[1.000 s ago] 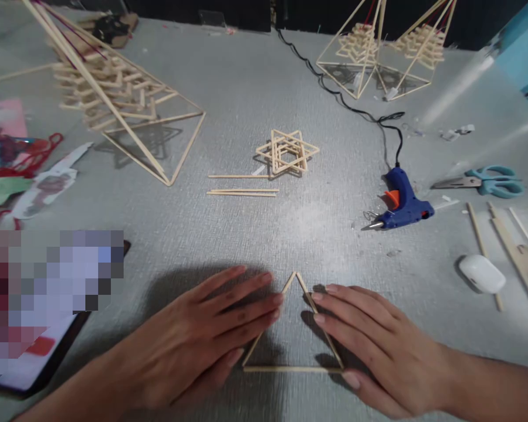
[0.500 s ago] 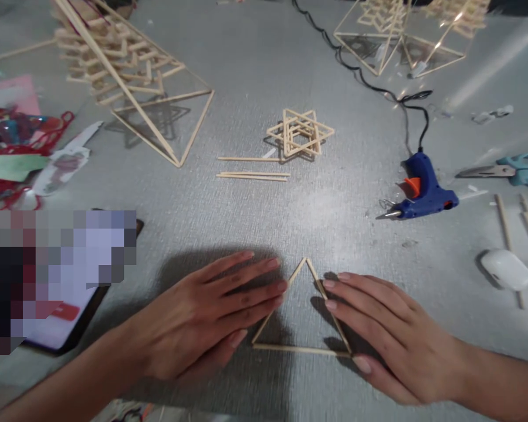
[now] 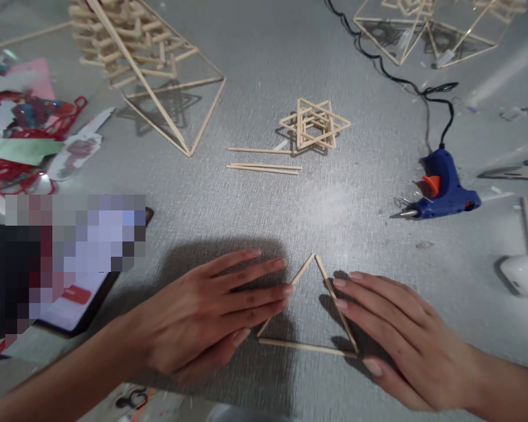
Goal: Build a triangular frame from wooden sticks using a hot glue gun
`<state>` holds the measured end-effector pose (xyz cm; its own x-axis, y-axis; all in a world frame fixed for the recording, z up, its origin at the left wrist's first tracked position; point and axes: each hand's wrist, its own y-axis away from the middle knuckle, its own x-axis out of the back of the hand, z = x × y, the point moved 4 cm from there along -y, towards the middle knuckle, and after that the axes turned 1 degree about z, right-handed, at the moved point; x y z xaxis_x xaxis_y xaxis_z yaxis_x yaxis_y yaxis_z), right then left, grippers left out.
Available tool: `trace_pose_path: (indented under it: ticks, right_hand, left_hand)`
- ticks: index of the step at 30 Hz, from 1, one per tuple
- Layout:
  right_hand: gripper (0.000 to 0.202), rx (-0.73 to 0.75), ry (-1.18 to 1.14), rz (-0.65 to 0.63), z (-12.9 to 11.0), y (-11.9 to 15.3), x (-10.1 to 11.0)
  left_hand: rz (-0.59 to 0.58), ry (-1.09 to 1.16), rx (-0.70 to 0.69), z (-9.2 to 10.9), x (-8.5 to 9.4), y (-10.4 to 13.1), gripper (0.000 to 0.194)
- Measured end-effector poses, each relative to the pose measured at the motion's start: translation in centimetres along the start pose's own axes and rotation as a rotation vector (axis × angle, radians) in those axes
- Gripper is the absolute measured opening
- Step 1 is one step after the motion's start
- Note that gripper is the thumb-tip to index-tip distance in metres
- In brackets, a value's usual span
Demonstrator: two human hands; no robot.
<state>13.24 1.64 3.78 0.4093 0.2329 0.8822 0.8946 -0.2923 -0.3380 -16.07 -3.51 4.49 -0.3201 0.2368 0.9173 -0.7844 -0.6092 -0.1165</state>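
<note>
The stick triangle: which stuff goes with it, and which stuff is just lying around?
Seems to belong:
- stick triangle, between the left hand and right hand
- loose sticks
- stick star
- probably the glue gun

Probably just lying about:
- phone
- paper scraps
- rounded white thing

Stick triangle (image 3: pixel 308 347) btwn L hand (image 3: pixel 202 313) & R hand (image 3: pixel 409 340), star (image 3: pixel 324 135) behind.

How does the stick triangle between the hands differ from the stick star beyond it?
The stick triangle is a single outline of three sticks; the stick star has many sticks, overlapped in layers. The triangle has the left hand and right hand at its sides; the star lies farther off, untouched. Both are thin, pale sticks on the table.
</note>
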Motion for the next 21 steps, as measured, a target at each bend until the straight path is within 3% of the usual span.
trace_pose_path:
  ticks: [6,21]
  right_hand:
    - [0.047,0.077,0.070,-0.042,-0.49,-0.34,0.03]
    - [0.053,0.136,0.082,-0.103,-0.64,-0.05,-0.31]
  left_hand:
    - [-0.019,0.015,-0.003,-0.14,-0.01,-0.04,0.068]
    - [0.030,0.077,0.068,-0.06,0.03,-0.23,0.051]
